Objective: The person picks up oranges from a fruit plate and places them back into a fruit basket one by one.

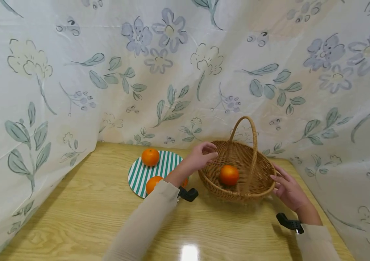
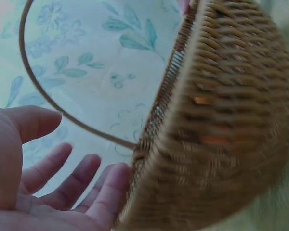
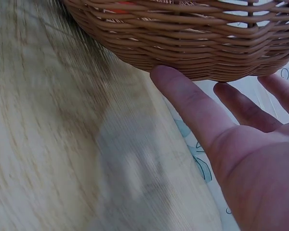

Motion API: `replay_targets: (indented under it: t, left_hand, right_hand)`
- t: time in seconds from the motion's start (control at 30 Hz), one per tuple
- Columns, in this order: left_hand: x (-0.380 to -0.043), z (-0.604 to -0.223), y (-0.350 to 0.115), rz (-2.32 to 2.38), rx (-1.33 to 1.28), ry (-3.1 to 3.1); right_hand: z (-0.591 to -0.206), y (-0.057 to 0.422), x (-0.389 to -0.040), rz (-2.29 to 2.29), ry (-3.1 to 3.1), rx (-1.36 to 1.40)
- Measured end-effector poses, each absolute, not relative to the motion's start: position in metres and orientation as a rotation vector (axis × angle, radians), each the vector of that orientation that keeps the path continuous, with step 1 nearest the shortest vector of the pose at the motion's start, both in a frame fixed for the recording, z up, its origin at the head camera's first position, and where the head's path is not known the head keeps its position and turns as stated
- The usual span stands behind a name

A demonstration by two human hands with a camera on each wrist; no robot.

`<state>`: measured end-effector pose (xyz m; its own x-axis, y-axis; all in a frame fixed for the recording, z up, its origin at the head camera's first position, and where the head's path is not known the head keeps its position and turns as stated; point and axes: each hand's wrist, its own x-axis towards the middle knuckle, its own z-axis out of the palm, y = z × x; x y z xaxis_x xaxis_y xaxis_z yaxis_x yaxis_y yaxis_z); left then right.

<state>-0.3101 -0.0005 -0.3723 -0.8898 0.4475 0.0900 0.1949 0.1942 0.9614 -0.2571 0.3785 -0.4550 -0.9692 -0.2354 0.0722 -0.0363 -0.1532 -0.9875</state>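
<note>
A brown wicker basket [image 1: 237, 194] with a tall arched handle [image 1: 254, 145] stands on the table, with one orange [image 1: 229, 175] inside it. My left hand [image 1: 203, 156] hovers at the basket's left rim, its fingers loosely bent and nothing in its grasp. In the left wrist view, its fingertips [image 2: 118, 175] come right up to the wicker edge. On the other side, my right hand [image 1: 287, 188] has its fingers against the basket's right side. The right wrist view shows the fingertips [image 3: 166, 74] touching the woven wall, fairly straight.
Left of the basket lies a round green-and-white striped mat [image 1: 136, 177]. One orange [image 1: 150, 157] sits on its far part; a second orange [image 1: 153, 183] and a sliver of another are partly covered by my left forearm. A floral cloth [image 1: 171, 72] hangs behind the wooden table [image 1: 83, 203].
</note>
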Motion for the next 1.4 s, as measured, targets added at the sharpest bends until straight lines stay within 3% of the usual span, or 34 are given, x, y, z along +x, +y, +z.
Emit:
replay_targets:
  t: [0.47,1.07,1.4]
  left_hand:
    - [-0.274,-0.409,-0.068,1.933,0.563,2.550]
    - [-0.236,-0.456,-0.153,1.793,0.425,2.863]
    - [-0.231,-0.467,-0.178,1.747,0.295,2.630]
  right_hand:
    - [-0.459,0.373,-0.249,-2.297,1.940,-0.322]
    - [-0.456,0.373,-0.242,-2.347,1.884,-0.385]
    - [-0.461,0.372,-0.240,-2.359,1.873,-0.401]
